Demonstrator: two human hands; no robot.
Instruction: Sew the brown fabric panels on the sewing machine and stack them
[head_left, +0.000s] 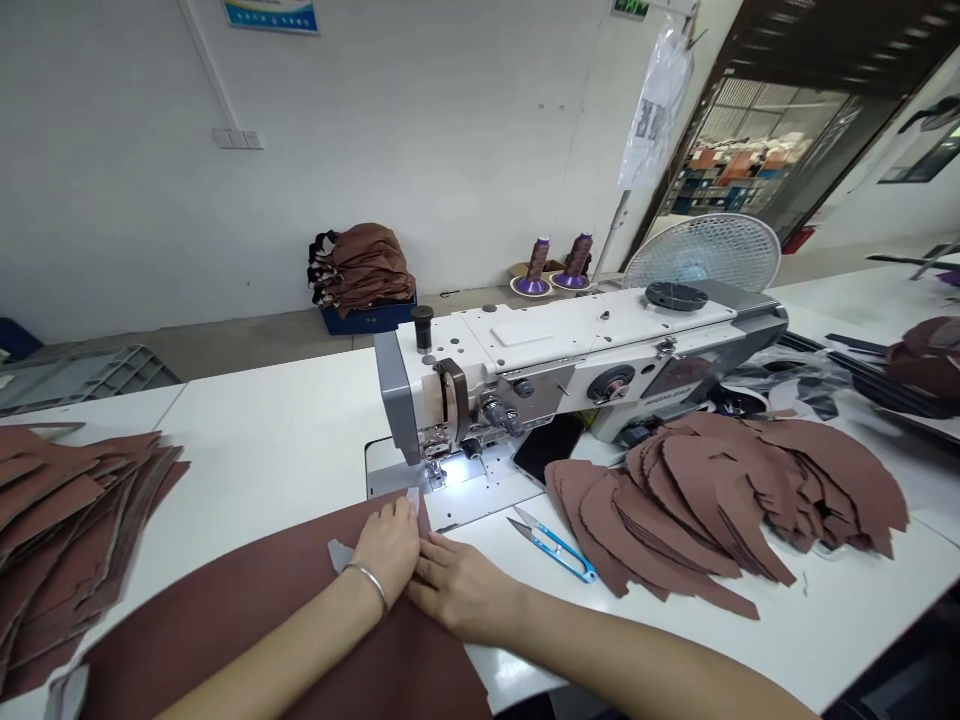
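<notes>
A large brown fabric piece (247, 620) lies on the white table in front of me, its far corner close to the needle of the sewing machine (540, 365). My left hand (386, 545), with a bangle on the wrist, presses flat on that corner, fingers together and stretched toward the lit needle area (439, 470). My right hand (461, 590) rests on the fabric's right edge right beside the left hand, fingers pointing left and lying flat. A small pale tab (339, 553) sticks out under my left hand.
Blue-handled thread snips (555, 545) lie right of my hands. A fanned pile of brown cut pieces (720, 500) fills the right side, another stack (67, 530) sits at the left. A phone (547, 447) lies beside the machine. Behind are thread cones (555, 262) and a fan (705, 250).
</notes>
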